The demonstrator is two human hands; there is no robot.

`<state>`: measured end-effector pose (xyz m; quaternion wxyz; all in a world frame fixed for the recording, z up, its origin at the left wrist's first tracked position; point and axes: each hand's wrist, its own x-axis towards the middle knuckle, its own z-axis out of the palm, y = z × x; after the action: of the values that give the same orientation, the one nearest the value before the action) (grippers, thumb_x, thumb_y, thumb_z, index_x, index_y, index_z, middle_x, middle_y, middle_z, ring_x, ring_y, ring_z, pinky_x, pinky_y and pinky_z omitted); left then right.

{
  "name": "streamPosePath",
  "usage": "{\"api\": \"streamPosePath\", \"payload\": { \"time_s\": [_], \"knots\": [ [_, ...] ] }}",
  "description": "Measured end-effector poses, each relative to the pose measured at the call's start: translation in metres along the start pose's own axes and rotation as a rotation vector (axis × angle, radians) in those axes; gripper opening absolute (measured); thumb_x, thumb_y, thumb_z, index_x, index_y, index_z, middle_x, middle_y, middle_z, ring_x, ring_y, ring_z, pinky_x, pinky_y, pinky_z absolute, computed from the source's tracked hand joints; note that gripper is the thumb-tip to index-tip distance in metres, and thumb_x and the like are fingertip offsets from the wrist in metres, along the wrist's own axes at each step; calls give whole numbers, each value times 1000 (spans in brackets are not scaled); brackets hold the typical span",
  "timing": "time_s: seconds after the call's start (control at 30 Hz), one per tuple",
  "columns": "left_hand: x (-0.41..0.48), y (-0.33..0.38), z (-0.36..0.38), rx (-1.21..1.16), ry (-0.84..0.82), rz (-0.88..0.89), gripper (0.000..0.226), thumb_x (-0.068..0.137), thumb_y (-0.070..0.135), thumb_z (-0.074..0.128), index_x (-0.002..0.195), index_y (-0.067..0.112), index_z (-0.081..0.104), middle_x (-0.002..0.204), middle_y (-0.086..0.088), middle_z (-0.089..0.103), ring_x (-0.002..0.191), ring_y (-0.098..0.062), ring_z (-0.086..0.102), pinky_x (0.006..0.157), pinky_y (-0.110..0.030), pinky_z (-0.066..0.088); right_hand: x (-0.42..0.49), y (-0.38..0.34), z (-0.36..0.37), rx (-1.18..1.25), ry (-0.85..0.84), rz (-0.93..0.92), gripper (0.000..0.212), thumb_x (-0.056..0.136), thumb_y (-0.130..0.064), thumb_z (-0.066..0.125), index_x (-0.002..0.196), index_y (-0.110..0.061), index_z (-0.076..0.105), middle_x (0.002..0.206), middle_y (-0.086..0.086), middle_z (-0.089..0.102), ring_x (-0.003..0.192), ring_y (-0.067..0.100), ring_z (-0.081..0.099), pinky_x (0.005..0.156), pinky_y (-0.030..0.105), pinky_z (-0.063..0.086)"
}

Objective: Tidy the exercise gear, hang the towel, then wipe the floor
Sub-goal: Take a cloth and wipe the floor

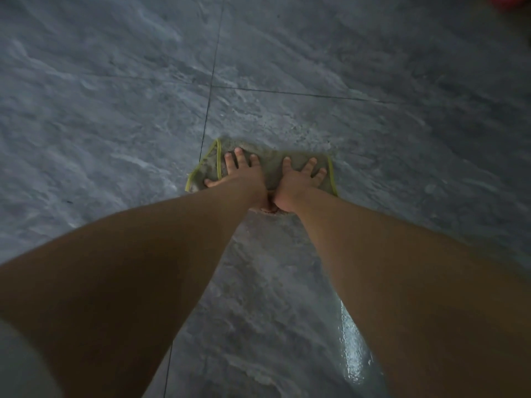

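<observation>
A grey cloth [271, 165] with a yellow-green hem lies flat on the grey marble-pattern floor [115, 110], in the middle of the view. Both of my arms stretch out straight in front of me. My left hand [240, 175] presses on the cloth's left half with spread, straight fingers. My right hand [298, 179] presses on its right half the same way. The two wrists nearly touch. The near edge of the cloth is hidden under my wrists.
Dark grout lines [212, 81] cross the floor just beyond the cloth. A wet, shiny streak [353, 351] glints on the tile near my right arm. A blurred red object [514, 1] sits at the top right corner.
</observation>
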<state>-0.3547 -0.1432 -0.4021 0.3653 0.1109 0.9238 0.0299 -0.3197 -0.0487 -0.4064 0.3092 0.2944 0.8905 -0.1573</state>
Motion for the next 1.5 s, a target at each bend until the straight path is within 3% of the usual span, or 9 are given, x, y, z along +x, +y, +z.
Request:
{"api": "streamPosePath", "payload": {
  "time_s": [0.3,0.6,0.87,1.17,1.5],
  "knots": [
    [-35,6,36,18,37,39,116,81,65,64,156,24,-15,161,-7,-29,148,-31,-23,109,-76,8,-27,35,25,58,19,-7,105,85,-59,65,155,-38,-10,159,14,-30,145,45,-23,113,70,13],
    [-109,96,127,61,4,91,106,88,44,67,156,25,-12,161,-5,-29,148,-29,-24,105,-78,4,-97,170,59,85,14,122,115,79,-61,71,154,-40,-14,159,14,-30,147,40,-22,115,67,12],
    [-190,152,203,168,-88,238,114,87,36,71,154,20,-20,156,-9,-37,144,-33,-33,103,-80,-3,-182,271,103,97,-15,255,117,78,-68,66,154,-36,-17,160,17,-27,149,41,-14,118,62,13],
    [-242,136,254,217,-104,275,107,92,42,63,153,20,-22,155,-10,-39,143,-33,-35,105,-79,-5,-240,286,148,147,-49,272,116,81,-62,67,154,-34,-18,158,19,-30,147,42,-20,116,65,12],
    [-262,142,256,236,-141,248,110,91,31,67,152,14,-22,155,-15,-39,142,-38,-35,102,-82,6,-256,287,151,180,-99,299,112,85,-48,70,151,-42,-21,155,11,-38,146,40,-26,104,76,23]
  ]
}}
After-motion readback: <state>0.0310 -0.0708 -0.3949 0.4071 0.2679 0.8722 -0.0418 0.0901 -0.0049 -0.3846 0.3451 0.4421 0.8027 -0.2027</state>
